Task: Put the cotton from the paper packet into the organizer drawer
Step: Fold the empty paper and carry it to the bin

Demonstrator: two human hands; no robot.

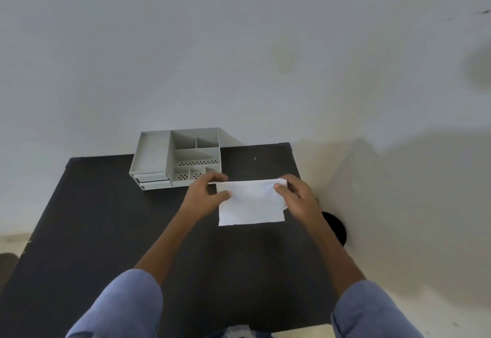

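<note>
Left hand (pixel 206 195): I see it pinching the paper packet (pixel 251 203) at its left edge.
Right hand (pixel 299 195): pinching its right edge.
Organizer (pixel 176 158): just beyond my left hand.

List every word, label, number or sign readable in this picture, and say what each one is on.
None can be read.
paper packet: plain white, no print visible; the left hand and the right hand hold its top edge.
organizer: plain grey, only rows of small holes, no lettering.
table: plain dark surface, one tiny pale speck, not text.
</note>
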